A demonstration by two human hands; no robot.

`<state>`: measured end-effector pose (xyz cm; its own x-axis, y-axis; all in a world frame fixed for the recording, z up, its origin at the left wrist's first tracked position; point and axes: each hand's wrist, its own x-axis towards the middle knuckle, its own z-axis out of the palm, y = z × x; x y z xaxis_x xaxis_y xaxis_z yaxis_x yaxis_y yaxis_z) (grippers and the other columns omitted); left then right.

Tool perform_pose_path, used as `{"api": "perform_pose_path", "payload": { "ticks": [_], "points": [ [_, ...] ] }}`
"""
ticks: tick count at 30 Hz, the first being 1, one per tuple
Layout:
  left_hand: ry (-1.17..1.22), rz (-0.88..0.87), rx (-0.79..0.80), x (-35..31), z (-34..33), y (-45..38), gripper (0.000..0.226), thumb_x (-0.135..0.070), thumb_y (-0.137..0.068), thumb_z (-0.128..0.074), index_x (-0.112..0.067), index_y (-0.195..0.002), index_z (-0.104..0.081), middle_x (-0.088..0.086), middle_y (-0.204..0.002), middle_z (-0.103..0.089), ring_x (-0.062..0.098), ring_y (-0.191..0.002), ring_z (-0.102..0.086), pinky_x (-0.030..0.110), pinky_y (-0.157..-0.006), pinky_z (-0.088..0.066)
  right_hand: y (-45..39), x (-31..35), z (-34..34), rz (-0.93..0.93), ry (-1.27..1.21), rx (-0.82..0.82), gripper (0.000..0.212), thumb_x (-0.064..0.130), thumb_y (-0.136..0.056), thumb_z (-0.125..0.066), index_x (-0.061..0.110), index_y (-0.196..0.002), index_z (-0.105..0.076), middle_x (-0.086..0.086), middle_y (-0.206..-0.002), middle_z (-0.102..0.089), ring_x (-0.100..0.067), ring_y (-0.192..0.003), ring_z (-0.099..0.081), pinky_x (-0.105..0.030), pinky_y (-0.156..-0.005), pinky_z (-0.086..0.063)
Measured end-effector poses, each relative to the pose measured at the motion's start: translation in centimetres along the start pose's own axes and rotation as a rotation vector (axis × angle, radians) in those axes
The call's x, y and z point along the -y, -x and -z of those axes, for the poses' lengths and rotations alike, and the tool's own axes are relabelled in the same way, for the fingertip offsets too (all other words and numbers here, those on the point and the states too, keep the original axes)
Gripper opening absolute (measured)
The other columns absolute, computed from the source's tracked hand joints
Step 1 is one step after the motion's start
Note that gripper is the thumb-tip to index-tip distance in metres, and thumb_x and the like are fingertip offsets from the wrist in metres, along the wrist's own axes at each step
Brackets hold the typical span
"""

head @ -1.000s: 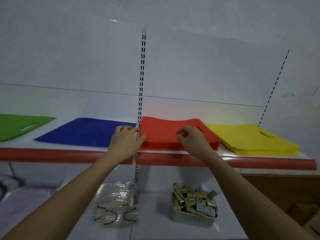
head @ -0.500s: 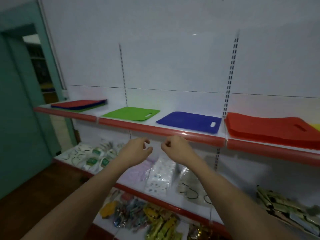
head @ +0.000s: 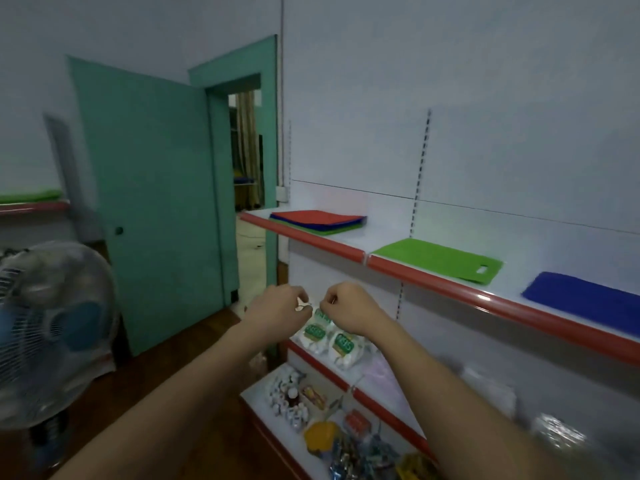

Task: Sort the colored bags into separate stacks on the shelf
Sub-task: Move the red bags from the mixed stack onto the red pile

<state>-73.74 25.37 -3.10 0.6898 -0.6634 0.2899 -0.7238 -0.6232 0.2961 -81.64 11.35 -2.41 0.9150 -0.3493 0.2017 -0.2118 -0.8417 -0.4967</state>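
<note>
Now both hands, left hand (head: 277,308) and right hand (head: 349,308), hang below the shelf (head: 433,282), each grip curled, holding nothing.

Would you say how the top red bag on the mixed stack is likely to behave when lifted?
The red bag lies thin and flat, so it is probably light and floppy. It may drag the blue bag beneath, since the layers sit flush.

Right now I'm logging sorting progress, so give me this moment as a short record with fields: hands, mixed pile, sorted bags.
left hand: fingers curled, in front of the shelf, holding no bag
right hand: fingers curled, holding no bag
mixed pile: red on top, blue and green beneath, at the shelf end by the door
green bag: flat on the shelf
blue bag: flat, right of the green bag
top shelf: red-edged
</note>
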Motion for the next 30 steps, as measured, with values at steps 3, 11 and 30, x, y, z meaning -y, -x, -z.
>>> {"api": "perform_pose_path", "payload": {
  "ticks": [3,11,30],
  "points": [
    [-0.014,0.026,-0.017,4.5,1.4,-1.7,0.035,-0.043,-0.095,-0.050,-0.024,-0.122,-0.062,-0.002,-0.119,-0.063,0.016,-0.106,-0.057,0.034,-0.086,-0.050,-4.2,2.6,-2.7,0.008,-0.016,0.023,0.024,0.022,-0.089,-0.056,0.001,-0.086,-0.068,-0.015,-0.084,-0.070,-0.030,-0.079,-0.065,-0.041,-0.070,-0.053],
    [0.042,0.070,-0.071,14.4,-0.1,-8.5,0.030,-0.039,-0.095,-0.051,-0.025,-0.117,-0.065,-0.006,-0.111,-0.066,0.010,-0.095,-0.059,0.031,-0.079,-0.053,-15.2,4.8,-8.1,0.056,-0.082,0.014,0.018,0.021,-0.092,-0.054,0.013,-0.087,-0.069,-0.003,-0.087,-0.068,-0.020,-0.081,-0.063,-0.037,-0.074,-0.055],
    [0.346,-0.012,-0.176,29.8,-2.9,-38.6,0.020,-0.027,-0.096,-0.055,-0.022,-0.111,-0.068,-0.010,-0.107,-0.066,0.007,-0.098,-0.058,0.024,-0.083,-0.045,-45.0,0.7,-12.1,-0.054,-0.225,-0.223,0.009,0.017,-0.093,-0.055,0.019,-0.093,-0.064,0.002,-0.077,-0.067,-0.015,-0.073,-0.064,-0.034,-0.071,-0.054]
  ]
}}
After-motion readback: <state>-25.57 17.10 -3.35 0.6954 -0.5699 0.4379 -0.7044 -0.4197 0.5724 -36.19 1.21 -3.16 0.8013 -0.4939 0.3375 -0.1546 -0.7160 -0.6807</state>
